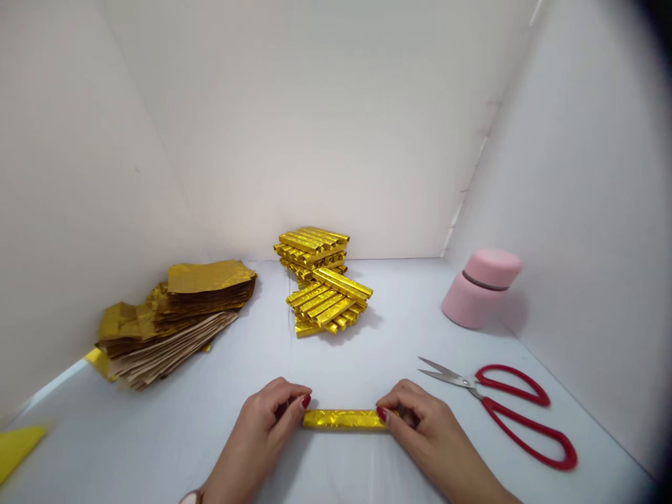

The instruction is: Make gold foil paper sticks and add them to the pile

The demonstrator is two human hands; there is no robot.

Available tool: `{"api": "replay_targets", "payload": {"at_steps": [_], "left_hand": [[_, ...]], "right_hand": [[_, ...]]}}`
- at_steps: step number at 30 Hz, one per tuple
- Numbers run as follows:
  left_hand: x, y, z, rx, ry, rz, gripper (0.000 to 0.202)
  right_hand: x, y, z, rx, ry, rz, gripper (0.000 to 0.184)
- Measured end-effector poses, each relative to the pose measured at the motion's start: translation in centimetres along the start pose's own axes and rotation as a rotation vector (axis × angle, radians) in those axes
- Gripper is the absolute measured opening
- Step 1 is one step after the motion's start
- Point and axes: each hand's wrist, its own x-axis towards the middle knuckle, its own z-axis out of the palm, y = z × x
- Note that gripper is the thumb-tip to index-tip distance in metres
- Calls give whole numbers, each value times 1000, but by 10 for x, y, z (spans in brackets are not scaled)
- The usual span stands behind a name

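Observation:
A narrow folded strip of shiny gold paper [341, 419] lies level between my two hands, close to the table's front. My left hand [273, 420] pinches its left end between thumb and fingertips. At the other end, my right hand [423, 423] has its thumb pressed on the strip with the fingers curled behind. Beyond the hands, gold folded strips [330, 304] lie in a crisscross pile. Behind that stands a taller stack of similar gold strips [313, 245].
Gold paper sheets [204, 280] with brown backs are heaped at the left. Red-handled scissors [472, 383] lie spread at the right, blades pointing left. Behind them stands a pink lidded container [472, 301]. A yellow piece [18, 448] shows at the left edge. White walls enclose the table.

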Motion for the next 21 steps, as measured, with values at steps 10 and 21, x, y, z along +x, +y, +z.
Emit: {"api": "replay_targets", "payload": {"at_steps": [10, 21], "left_hand": [[0, 0, 2, 26, -39, -90, 26], [0, -5, 7, 24, -32, -75, 22]], "right_hand": [[9, 6, -16, 255, -86, 224, 20], [9, 18, -11, 367, -180, 264, 16]]}}
